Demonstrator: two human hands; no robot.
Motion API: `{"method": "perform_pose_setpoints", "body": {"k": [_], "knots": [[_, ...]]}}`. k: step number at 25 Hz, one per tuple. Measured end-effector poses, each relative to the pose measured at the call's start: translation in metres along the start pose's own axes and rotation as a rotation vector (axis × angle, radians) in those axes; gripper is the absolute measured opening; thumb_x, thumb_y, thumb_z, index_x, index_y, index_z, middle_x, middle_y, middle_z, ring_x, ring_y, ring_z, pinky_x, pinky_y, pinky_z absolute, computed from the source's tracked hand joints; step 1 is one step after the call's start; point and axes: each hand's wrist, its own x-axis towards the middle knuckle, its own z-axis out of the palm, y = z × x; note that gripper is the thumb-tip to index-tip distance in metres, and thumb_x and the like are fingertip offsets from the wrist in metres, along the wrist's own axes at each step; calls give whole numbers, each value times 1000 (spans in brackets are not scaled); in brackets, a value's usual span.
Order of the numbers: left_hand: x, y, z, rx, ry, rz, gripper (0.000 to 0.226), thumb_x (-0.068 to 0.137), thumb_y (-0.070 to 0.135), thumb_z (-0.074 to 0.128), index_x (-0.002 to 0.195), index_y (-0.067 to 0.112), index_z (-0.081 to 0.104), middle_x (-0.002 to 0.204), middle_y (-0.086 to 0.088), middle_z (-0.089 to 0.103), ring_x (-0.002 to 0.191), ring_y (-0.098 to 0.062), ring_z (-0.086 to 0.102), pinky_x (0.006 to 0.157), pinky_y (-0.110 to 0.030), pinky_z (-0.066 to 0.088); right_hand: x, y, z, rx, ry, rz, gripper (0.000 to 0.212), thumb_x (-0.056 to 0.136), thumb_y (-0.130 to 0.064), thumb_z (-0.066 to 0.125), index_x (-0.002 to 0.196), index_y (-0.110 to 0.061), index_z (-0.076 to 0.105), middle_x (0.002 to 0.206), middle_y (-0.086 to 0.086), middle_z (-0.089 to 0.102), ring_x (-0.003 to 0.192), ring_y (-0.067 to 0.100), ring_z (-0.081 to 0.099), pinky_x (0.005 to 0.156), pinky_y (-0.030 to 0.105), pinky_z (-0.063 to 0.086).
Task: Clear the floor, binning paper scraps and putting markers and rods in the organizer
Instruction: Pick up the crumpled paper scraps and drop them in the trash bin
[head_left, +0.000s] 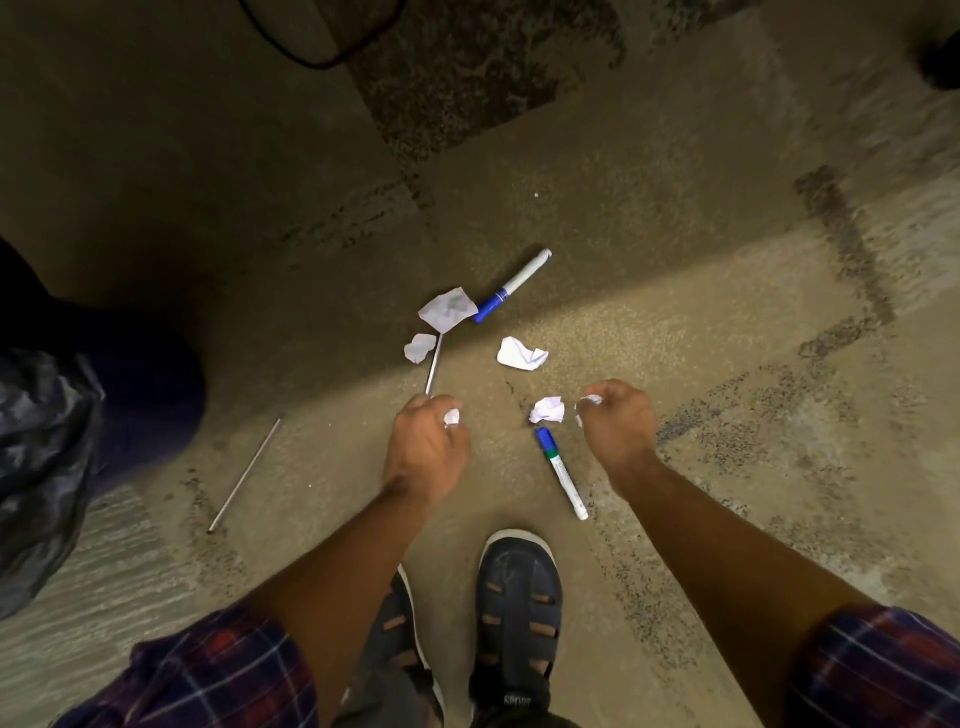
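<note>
My left hand (427, 447) is closed around a small white paper scrap (451, 417) that peeks out at the knuckles. My right hand (618, 421) pinches another paper scrap (590, 400) at its fingertips. Between the hands lies a crumpled scrap (548, 410) on the floor. Further away lie three more scraps (521, 354), (448, 308), (420, 347). A blue-capped white marker (514, 286) lies beyond them. A second marker (562, 472) with blue cap and green band lies under my right wrist. One thin metal rod (433, 364) touches my left knuckles; another rod (244, 475) lies to the left.
A black plastic bin bag (41, 457) bulges at the left edge, beside a dark round shape (150, 395). My dark sandals (519, 613) stand at the bottom centre. A black cable (311, 52) loops at the top. The floor is speckled stone with dark patches.
</note>
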Motion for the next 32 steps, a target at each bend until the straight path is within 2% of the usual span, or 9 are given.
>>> {"method": "perform_pose_setpoints", "body": {"k": [3, 7, 11, 17, 21, 23, 26, 30, 32], "knots": [[20, -2, -16, -76, 144, -162, 19, 89, -3, 59, 85, 7, 75, 100, -18, 68, 90, -34, 67, 76, -29, 47, 8, -28, 0, -20, 98, -100, 7, 88, -14, 65, 86, -19, 69, 80, -3, 68, 78, 19, 66, 69, 23, 42], [61, -10, -35, -83, 236, -202, 17, 93, 9, 58, 106, 3, 68, 111, -22, 69, 104, -40, 64, 87, -41, 48, 23, -56, 15, -142, 7, -304, 20, 96, -2, 56, 103, -12, 72, 106, 9, 72, 92, 19, 66, 78, 20, 44], [84, -16, -33, 93, 118, -9, 41, 91, 24, 74, 124, 4, 61, 122, -20, 62, 112, -36, 59, 89, -37, 45, 33, -71, 28, -190, -54, -384, 18, 86, -12, 80, 101, -19, 72, 112, 3, 57, 92, 12, 55, 79, 18, 39], [101, -12, -25, 119, 56, -20, 25, 91, 26, 76, 89, 2, 71, 94, -19, 75, 91, -35, 72, 81, -40, 58, 35, -60, 51, -490, -137, -588, 30, 90, -19, 73, 117, -12, 63, 124, 12, 47, 105, 24, 53, 89, 33, 51], [108, -16, -40, 22, 111, -171, 20, 94, 22, 68, 88, 3, 69, 90, -20, 77, 86, -34, 74, 75, -36, 54, 32, -53, 55, -618, -107, -710, 26, 94, -12, 62, 119, -9, 55, 122, 17, 48, 110, 35, 53, 92, 46, 52], [111, -13, -50, 29, 208, -190, 13, 94, 16, 60, 94, 4, 63, 88, -16, 73, 79, -32, 68, 68, -32, 47, 33, -52, 56, -616, -137, -752, 21, 95, -8, 58, 116, -7, 55, 119, 17, 52, 109, 35, 54, 91, 45, 50], [115, -5, -50, 189, 317, 58, 18, 95, 6, 45, 104, 1, 60, 84, -15, 65, 68, -31, 63, 61, -31, 47, 34, -53, 56, -454, -205, -656, 22, 92, -3, 58, 113, -11, 58, 113, 9, 57, 105, 27, 57, 84, 30, 45], [132, 18, -41, 152, -31, -48, 65, 91, 57, 62, 135, 13, 44, 125, -16, 68, 117, -41, 64, 94, -47, 54, 39, -56, 43, -223, -68, -517, 25, 90, -8, 64, 115, -9, 68, 108, 9, 64, 94, 18, 58, 81, 25, 43], [135, 25, -33, 241, -97, -19, 74, 78, 67, 72, 131, 21, 48, 133, -8, 65, 127, -35, 60, 99, -48, 52, 43, -54, 32, -175, 28, -494, 18, 89, -11, 63, 104, -10, 72, 102, 11, 65, 88, 20, 58, 77, 24, 40]]}}
